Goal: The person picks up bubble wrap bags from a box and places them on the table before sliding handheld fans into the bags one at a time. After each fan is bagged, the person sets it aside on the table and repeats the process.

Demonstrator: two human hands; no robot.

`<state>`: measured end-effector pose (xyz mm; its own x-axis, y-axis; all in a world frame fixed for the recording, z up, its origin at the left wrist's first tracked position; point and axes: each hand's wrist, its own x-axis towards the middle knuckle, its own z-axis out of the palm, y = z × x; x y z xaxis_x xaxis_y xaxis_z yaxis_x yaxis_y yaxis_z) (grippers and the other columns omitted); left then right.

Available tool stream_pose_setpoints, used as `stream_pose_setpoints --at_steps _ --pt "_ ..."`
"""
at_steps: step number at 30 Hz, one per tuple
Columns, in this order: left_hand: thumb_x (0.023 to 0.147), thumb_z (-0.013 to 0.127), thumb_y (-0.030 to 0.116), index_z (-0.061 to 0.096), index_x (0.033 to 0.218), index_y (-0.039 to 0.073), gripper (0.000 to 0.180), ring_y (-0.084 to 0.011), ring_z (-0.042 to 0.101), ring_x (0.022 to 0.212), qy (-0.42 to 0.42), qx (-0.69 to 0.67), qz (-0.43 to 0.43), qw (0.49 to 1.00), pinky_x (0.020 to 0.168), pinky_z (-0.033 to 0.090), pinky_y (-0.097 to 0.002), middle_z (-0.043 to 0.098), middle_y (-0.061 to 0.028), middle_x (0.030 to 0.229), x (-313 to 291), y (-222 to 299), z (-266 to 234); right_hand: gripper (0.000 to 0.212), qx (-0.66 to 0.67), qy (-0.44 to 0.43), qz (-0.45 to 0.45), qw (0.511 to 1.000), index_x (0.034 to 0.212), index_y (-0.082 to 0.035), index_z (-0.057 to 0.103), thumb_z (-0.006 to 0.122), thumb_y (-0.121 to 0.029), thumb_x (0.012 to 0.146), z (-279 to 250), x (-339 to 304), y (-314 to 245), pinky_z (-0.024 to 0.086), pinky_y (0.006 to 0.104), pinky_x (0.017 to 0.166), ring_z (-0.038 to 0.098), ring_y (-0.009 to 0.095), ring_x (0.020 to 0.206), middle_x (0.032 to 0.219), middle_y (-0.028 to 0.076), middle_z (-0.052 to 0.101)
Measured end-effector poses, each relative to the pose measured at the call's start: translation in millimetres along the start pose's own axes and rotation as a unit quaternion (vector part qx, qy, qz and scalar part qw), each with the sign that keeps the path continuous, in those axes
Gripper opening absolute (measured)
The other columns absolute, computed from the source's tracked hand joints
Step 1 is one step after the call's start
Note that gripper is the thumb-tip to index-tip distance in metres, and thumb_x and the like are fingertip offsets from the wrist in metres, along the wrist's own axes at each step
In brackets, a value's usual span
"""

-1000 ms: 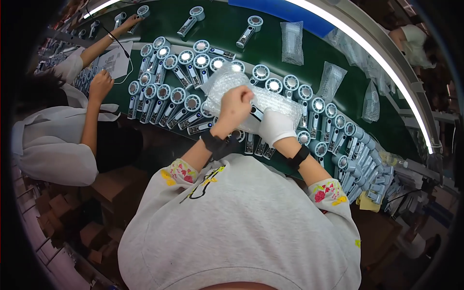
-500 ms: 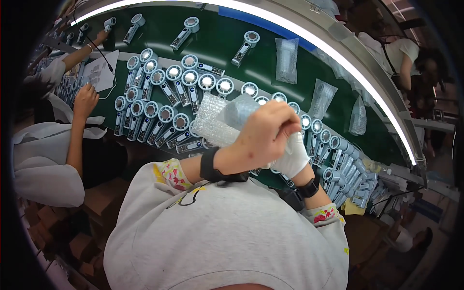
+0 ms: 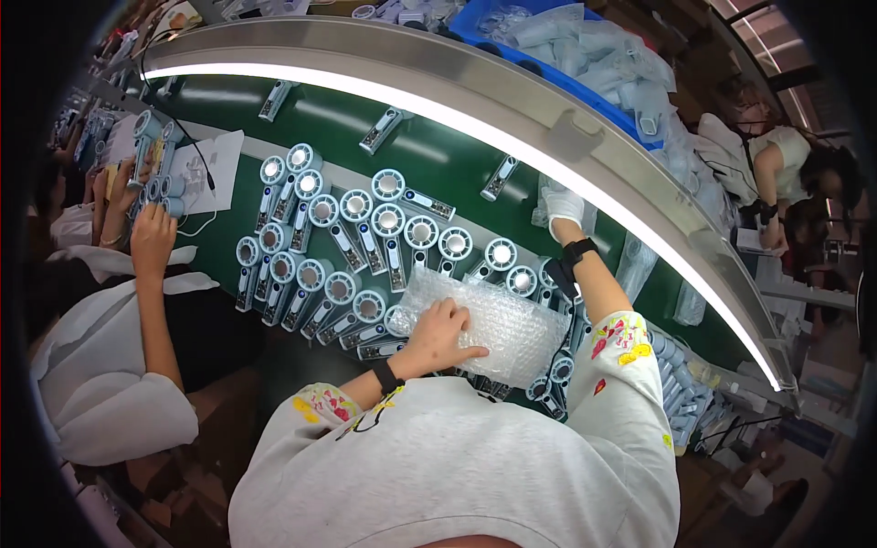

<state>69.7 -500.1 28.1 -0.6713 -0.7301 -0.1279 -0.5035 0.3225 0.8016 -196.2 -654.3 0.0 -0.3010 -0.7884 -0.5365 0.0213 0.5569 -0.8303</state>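
Observation:
My bare left hand (image 3: pixel 440 336) lies on a flat piece of clear bubble wrap (image 3: pixel 516 329), its thumb stretched out and its fingers slightly bent. The wrap covers part of the pale-blue handheld fans (image 3: pixel 340 288) spread over the bench in front of me. Reaching far to the right, my right hand (image 3: pixel 563 206) wears a white glove. It is at a bubble-wrapped package (image 3: pixel 589 219) on the green strip, just below the light bar. The bar's edge and the wrap partly hide those fingers, so their grip is unclear.
A long curved light bar (image 3: pixel 438 100) crosses above the bench. Behind it stands a blue bin (image 3: pixel 484 41) of clear wrapping. More wrapped packages (image 3: pixel 637 265) lie at the right on the green strip (image 3: pixel 320 128). At left, a co-worker's arm (image 3: pixel 155 274) reaches over the bench.
My hands were together over a wrapped bundle and have parted. The left now rests on the flat bubble wrap; the right has reached away to the far right. The view has shifted.

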Motion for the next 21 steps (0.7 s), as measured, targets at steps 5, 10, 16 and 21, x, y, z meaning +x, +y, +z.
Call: stream_pose_setpoints --at_steps 5,10,16,21 --pt "0.069 0.072 0.039 0.05 0.083 0.006 0.041 -0.0272 0.047 0.085 -0.013 0.066 -0.076 0.995 0.076 0.04 -0.0357 0.045 -0.0105 0.088 0.3 14.4 -3.6 0.027 0.143 -0.03 0.102 0.984 0.103 -0.001 0.056 0.055 -0.017 0.082 49.5 7.9 -4.2 0.047 0.0358 0.066 0.057 0.022 0.08 0.09 0.011 0.059" --pt "0.069 0.072 0.036 0.05 0.087 0.006 0.042 -0.0276 0.047 0.083 0.026 0.047 -0.004 0.999 0.075 0.04 -0.0363 0.045 -0.0108 0.088 3.9 9.1 6.7 0.025 0.285 -0.054 0.198 0.936 0.102 0.001 0.055 0.054 -0.016 0.083 56.5 20.5 -14.8 0.047 0.0354 0.062 0.056 0.022 0.073 0.084 0.01 0.058" --pt "0.07 0.071 0.033 0.05 0.087 0.004 0.04 -0.0264 0.048 0.078 0.004 -0.198 0.058 0.979 0.071 0.041 -0.035 0.046 -0.0098 0.085 5.9 1.8 32.1 0.023 0.435 -0.056 0.266 0.858 0.1 0.003 0.055 0.052 -0.014 0.084 -4.1 -11.0 -23.5 0.047 0.035 0.058 0.056 0.022 0.065 0.079 0.01 0.056" --pt "0.074 0.068 0.027 0.051 0.085 0.004 0.031 -0.0245 0.049 0.077 0.045 0.011 0.018 0.999 0.069 0.042 -0.0336 0.048 -0.0095 0.083 11.8 26.7 23.5 0.024 0.268 -0.083 0.105 0.954 0.102 0.002 0.054 0.054 -0.009 0.081 -48.0 -135.8 -29.5 0.047 0.0315 0.059 0.057 0.019 0.066 0.075 0.008 0.055"
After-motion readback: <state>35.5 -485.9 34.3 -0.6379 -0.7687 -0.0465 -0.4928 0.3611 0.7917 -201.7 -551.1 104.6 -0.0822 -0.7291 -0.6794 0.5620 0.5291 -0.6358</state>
